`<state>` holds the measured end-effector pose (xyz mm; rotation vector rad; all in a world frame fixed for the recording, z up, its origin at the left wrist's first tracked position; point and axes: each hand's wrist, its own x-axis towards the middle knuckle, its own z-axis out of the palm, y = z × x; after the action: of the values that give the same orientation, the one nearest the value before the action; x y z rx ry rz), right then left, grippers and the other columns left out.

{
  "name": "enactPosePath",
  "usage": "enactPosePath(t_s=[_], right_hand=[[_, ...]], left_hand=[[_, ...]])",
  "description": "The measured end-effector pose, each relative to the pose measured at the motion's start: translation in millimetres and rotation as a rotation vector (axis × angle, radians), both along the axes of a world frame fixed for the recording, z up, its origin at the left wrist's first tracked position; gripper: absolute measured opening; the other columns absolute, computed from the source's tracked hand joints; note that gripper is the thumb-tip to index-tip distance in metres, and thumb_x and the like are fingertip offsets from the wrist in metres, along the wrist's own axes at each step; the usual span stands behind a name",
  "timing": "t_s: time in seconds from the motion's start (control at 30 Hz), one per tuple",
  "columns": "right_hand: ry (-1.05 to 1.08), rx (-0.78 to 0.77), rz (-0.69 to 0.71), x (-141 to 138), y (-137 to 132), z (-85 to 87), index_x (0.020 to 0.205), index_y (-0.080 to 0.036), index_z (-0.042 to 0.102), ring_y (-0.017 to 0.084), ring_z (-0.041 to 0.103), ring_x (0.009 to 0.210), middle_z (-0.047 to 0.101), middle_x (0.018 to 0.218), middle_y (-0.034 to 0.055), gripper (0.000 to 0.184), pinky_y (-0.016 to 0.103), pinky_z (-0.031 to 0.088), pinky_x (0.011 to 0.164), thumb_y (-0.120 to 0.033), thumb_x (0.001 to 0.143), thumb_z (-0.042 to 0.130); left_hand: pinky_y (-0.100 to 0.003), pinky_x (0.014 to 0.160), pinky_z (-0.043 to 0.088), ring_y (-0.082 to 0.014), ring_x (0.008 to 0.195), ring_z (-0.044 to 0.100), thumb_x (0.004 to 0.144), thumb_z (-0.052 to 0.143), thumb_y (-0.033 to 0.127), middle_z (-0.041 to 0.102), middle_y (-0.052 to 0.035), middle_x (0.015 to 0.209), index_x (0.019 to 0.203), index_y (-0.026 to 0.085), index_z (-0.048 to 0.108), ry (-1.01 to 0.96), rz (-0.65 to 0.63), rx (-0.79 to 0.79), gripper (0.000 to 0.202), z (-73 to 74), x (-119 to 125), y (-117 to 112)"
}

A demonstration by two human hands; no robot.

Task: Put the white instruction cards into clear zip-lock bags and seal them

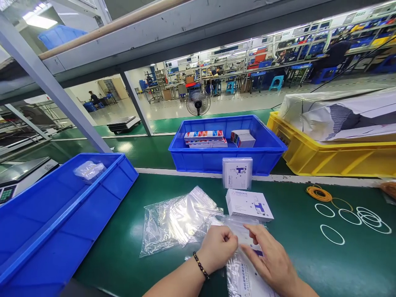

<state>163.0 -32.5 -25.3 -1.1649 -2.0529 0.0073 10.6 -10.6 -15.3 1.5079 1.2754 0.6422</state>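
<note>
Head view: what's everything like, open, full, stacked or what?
Left blue bin: open, part full
Middle blue bin: open, part full
Yellow bin: heaped above rim
Clear bags: loosely piled
Booklets: stacked flat
Bagged packet: upright
Nearest booklet: partly under plastic
Left hand: fingers curled
Right hand: thumb and fingers apart
Fan: can't tell if spinning

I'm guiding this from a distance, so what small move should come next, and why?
Probably bring the right hand's thumb and forefinger together on the clear bag: they stand apart above it, the left hand is curled close by, and the plastic looks creased beside the printed leaflet.
</note>
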Motion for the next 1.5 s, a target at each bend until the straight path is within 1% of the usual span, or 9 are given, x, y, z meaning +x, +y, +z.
enactPosePath(t_s=[0.2, 0.4, 0.53, 0.63, 0.77, 0.9, 1.07, 1.27, 1.5], right_hand=[[-0.031, -0.010, 0.139, 1, -2, 1.6, 0.090, -0.020, 0.055, 0.016, 0.060, 0.061, 0.062, 0.070, 0.0048, 0.016, 0.026, 0.047, 0.055, -0.018, 0.086, 0.039], [0.097, -0.538, 0.315, 16, 3, 15.6, 0.074, -0.022, 0.054, 0.014, 0.058, 0.059, 0.061, 0.065, 0.0015, 0.028, 0.024, 0.046, 0.055, -0.026, 0.090, 0.031], [0.016, -0.699, 0.308, 24, 3, 24.9, 0.056, -0.021, 0.042, 0.013, 0.048, 0.050, 0.050, 0.053, -0.0019, 0.034, 0.024, 0.042, 0.049, -0.040, 0.084, 0.040], [0.048, -0.617, 0.273, 31, 7, 22.0, 0.055, -0.021, 0.043, 0.014, 0.050, 0.055, 0.051, 0.059, 0.0008, 0.038, 0.025, 0.045, 0.051, -0.046, 0.083, 0.039], [0.073, -0.311, -0.098, 42, 23, 0.7, 0.080, -0.023, 0.065, 0.031, 0.049, 0.105, 0.055, 0.108, 0.0125, 0.033, 0.048, 0.043, 0.083, -0.049, 0.078, 0.046], [0.141, -0.441, -0.428, 55, 39, -24.0, 0.103, -0.023, 0.066, 0.038, 0.035, 0.121, 0.042, 0.131, 0.0147, 0.050, 0.059, 0.034, 0.090, -0.056, 0.074, 0.042], [0.423, -0.681, -0.519, 60, 46, -21.1, 0.115, -0.020, 0.060, 0.032, 0.046, 0.116, 0.055, 0.124, 0.0100, 0.056, 0.049, 0.038, 0.094, -0.052, 0.072, 0.044], [0.784, -0.639, -0.716, 51, 34, 5.4, 0.121, -0.023, 0.055, 0.029, 0.057, 0.104, 0.066, 0.109, 0.0051, 0.052, 0.043, 0.045, 0.090, -0.045, 0.074, 0.051], [1.269, -0.591, -0.482, 42, 27, 10.2, 0.088, -0.019, 0.069, 0.021, 0.066, 0.075, 0.072, 0.082, 0.0042, 0.049, 0.030, 0.057, 0.070, -0.048, 0.049, 0.074]], left_hand=[[-0.022, 0.045, 0.029, -0.0089, 0.044, 0.034, 0.072, 0.045, 0.032, 0.037, 0.0043, 0.043, 0.050, 0.017, 0.043, -0.164, 0.028, -0.057, 0.027, 4.3, -12, 9], [-0.034, 0.084, 0.035, -0.0177, 0.080, 0.052, 0.073, 0.050, 0.025, 0.062, -0.0038, 0.075, 0.078, 0.019, 0.059, -0.030, -0.299, 0.629, 0.012, 14.5, -23, 8], [-0.028, 0.075, 0.038, -0.0142, 0.067, 0.049, 0.070, 0.058, 0.021, 0.053, 0.0014, 0.057, 0.060, 0.018, 0.055, 0.234, -0.402, 0.465, 0.011, 14.1, -28, 11], [-0.022, 0.065, 0.037, -0.0115, 0.063, 0.046, 0.070, 0.056, 0.017, 0.051, 0.0028, 0.058, 0.061, 0.017, 0.054, 0.226, -0.380, 0.372, 0.010, 14.5, -30, 13], [-0.019, 0.053, 0.031, -0.0088, 0.056, 0.040, 0.071, 0.052, 0.016, 0.046, 0.0041, 0.058, 0.062, 0.015, 0.053, 0.084, -0.308, 0.208, 0.009, 14.0, -31, 15], [-0.018, 0.050, 0.030, -0.0078, 0.053, 0.038, 0.070, 0.053, 0.020, 0.044, 0.0039, 0.055, 0.062, 0.014, 0.053, -0.062, -0.268, 0.111, 0.010, 11.3, -30, 15], [-0.018, 0.050, 0.031, -0.0072, 0.053, 0.039, 0.064, 0.062, 0.021, 0.046, 0.0038, 0.055, 0.061, 0.013, 0.058, -0.108, -0.257, 0.042, 0.010, 8.9, -27, 14], [-0.019, 0.058, 0.035, -0.0094, 0.061, 0.045, 0.067, 0.060, 0.017, 0.051, 0.0027, 0.060, 0.061, 0.015, 0.060, -0.060, -0.339, 0.096, 0.006, 7.3, -21, 12], [-0.021, 0.062, 0.036, -0.0107, 0.065, 0.046, 0.068, 0.057, 0.015, 0.051, 0.0018, 0.065, 0.062, 0.015, 0.059, -0.115, -0.356, 0.120, 0.006, 4.6, -19, 12]])
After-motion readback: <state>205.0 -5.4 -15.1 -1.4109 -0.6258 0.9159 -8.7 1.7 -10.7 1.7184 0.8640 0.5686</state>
